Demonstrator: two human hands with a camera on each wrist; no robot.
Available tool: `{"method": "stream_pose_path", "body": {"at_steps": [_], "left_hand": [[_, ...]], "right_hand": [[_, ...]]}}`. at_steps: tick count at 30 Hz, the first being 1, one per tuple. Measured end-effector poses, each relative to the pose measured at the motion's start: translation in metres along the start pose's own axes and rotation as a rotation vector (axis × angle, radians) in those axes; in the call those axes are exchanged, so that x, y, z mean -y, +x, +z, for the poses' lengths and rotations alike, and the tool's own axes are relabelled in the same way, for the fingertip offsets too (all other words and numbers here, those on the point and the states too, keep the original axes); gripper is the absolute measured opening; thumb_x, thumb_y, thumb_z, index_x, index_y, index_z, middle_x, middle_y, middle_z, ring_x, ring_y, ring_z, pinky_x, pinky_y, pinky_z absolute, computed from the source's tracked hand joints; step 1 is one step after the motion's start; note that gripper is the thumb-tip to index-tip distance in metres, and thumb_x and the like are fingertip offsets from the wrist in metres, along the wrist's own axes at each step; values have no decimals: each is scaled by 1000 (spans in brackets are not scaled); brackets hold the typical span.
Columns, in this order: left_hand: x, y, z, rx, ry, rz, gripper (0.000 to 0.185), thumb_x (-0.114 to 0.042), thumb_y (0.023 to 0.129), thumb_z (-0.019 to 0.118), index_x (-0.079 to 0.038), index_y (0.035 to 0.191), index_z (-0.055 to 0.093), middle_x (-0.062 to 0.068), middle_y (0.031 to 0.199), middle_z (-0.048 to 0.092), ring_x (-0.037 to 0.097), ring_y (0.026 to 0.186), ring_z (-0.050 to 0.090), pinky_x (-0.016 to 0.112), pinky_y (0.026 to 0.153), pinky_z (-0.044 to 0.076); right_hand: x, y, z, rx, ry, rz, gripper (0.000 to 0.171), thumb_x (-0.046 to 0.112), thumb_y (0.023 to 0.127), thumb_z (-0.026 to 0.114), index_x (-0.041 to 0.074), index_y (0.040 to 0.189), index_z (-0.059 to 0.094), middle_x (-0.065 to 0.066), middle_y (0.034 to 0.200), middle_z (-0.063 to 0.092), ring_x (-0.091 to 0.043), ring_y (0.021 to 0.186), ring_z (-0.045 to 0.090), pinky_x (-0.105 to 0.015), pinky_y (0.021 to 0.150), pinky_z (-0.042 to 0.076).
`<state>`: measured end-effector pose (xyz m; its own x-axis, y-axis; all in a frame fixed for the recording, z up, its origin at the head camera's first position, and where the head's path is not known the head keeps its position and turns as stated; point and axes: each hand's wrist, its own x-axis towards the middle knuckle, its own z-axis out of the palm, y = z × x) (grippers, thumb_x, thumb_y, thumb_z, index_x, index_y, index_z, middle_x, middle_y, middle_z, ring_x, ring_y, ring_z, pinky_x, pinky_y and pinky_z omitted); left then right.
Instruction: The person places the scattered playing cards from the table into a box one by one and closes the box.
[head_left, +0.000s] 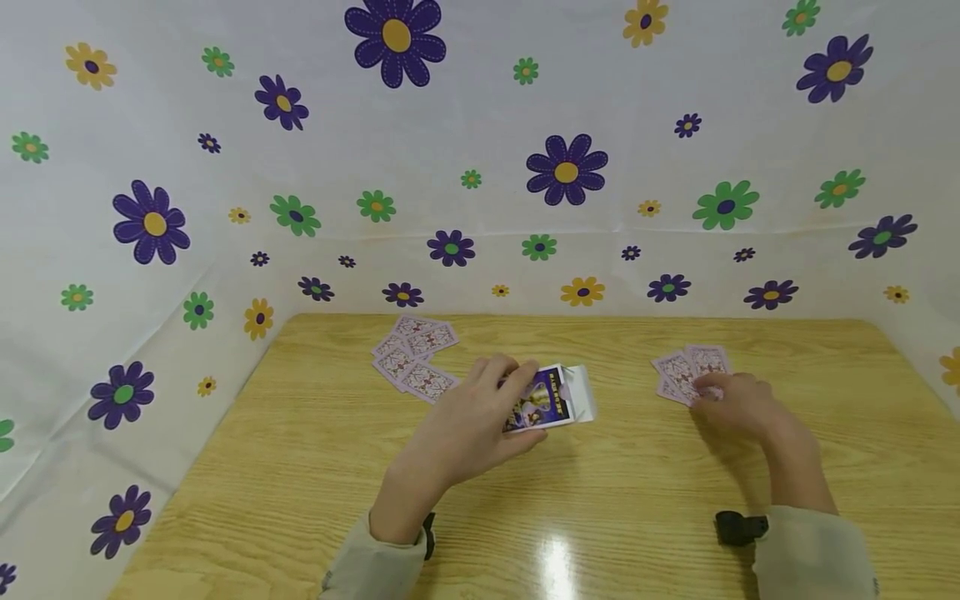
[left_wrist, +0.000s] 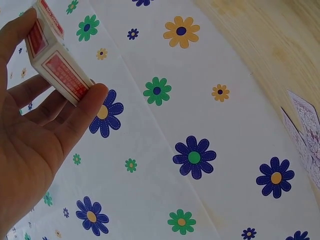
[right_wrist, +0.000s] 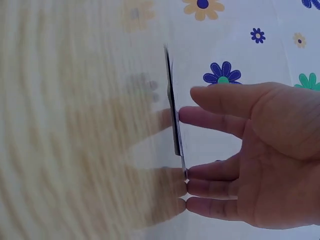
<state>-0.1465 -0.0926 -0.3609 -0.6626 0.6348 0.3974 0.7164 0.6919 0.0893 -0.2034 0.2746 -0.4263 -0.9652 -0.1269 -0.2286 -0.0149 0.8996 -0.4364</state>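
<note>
Two hands worked: the left hand [head_left: 480, 421] gripped a glossy rectangular card box [head_left: 551, 398]. The right hand's [head_left: 731, 404] straight fingertips pressed thin patterned cards [head_left: 686, 371] onto the wooden table [head_left: 600, 500].

In my left hand [head_left: 480, 417] I hold a small rectangular cardboard card box [head_left: 546, 399], its purple and yellow printed face turned up and its pale flap open, pointing away from my palm toward my right side. From the left wrist view its underside shows red panels with white edging, pinched between my thumb and fingertips. Under the fingertips of my right hand [head_left: 738, 406] lies a loose fan of pink-patterned playing cards [head_left: 686, 371], face down on the wood, overlapping one another. From the right wrist view, their thin edges meet my straight fingers.
</note>
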Motion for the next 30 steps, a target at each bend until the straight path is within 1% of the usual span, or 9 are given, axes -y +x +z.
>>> {"method": "stream_pose_path", "body": {"at_steps": [2, 5, 8, 13, 16, 19, 23, 26, 30], "left_hand": [[0, 0, 0, 5, 2, -4, 69, -41, 88, 74, -3, 140, 50, 12, 120, 57, 23, 107, 57, 30, 81, 55], [0, 0, 0, 10, 5, -8, 70, -43, 88, 74, -3, 140, 51, 12, 120, 57, 23, 108, 57, 31, 81, 54], [0, 0, -1, 15, 7, -9, 70, -43, 88, 74, -3, 140, 51, 12, 120, 57, 23, 108, 56, 31, 80, 54], [0, 0, 0, 16, 12, -10, 69, -43, 88, 74, -3, 140, 51, 12, 119, 57, 22, 107, 56, 30, 79, 54], [0, 0, 0, 14, 10, -14, 69, -43, 88, 74, -3, 140, 51, 12, 120, 57, 22, 107, 56, 30, 79, 54], [-1, -1, -1, 13, 5, -18, 68, -42, 88, 75, -3, 139, 52, 11, 119, 57, 22, 107, 56, 30, 79, 55], [0, -1, -1, 15, -2, -21, 68, -41, 88, 75, -3, 139, 52, 11, 120, 57, 22, 107, 56, 29, 80, 54], [0, -1, -1, 14, -5, -22, 68, -41, 88, 74, -3, 139, 52, 11, 120, 57, 22, 107, 56, 29, 80, 54], [0, -2, -1, 8, -3, -23, 67, -41, 88, 74, -3, 139, 52, 11, 119, 57, 22, 107, 56, 29, 78, 54]], "right_hand": [[-1, 0, 0, -19, 34, 9, 39, 25, 95, 58, -4, 120, 62, -37, 116, 56, -49, 99, 51, -58, 81, 46], [-5, -1, 0, -57, 73, 15, 29, 21, 92, 63, -5, 105, 65, -23, 95, 62, -33, 83, 52, -38, 66, 44], [-9, -1, -1, -88, 80, 27, 25, 19, 91, 66, -6, 92, 66, -15, 83, 62, -27, 75, 52, -31, 59, 42], [-16, -2, -3, -112, 79, 115, 30, 23, 89, 69, -6, 87, 67, -15, 82, 63, -27, 74, 54, -33, 58, 43], [-19, -2, -4, -115, 109, 156, 43, 25, 88, 71, -13, 105, 60, -24, 95, 62, -32, 81, 54, -41, 66, 47], [-23, -3, -6, -93, 151, 169, 67, 26, 88, 71, -21, 127, 44, -37, 115, 54, -40, 92, 52, -55, 82, 47], [-29, -5, -7, -41, 221, 183, 86, 28, 87, 73, -27, 136, 27, -44, 127, 41, -49, 104, 48, -66, 96, 39], [-33, -5, -7, -29, 265, 181, 84, 28, 85, 76, -27, 132, 32, -41, 121, 47, -46, 101, 51, -63, 93, 42], [-35, -5, -7, -37, 295, 172, 69, 25, 84, 78, -23, 121, 44, -29, 104, 57, -36, 89, 54, -49, 81, 46]]}}
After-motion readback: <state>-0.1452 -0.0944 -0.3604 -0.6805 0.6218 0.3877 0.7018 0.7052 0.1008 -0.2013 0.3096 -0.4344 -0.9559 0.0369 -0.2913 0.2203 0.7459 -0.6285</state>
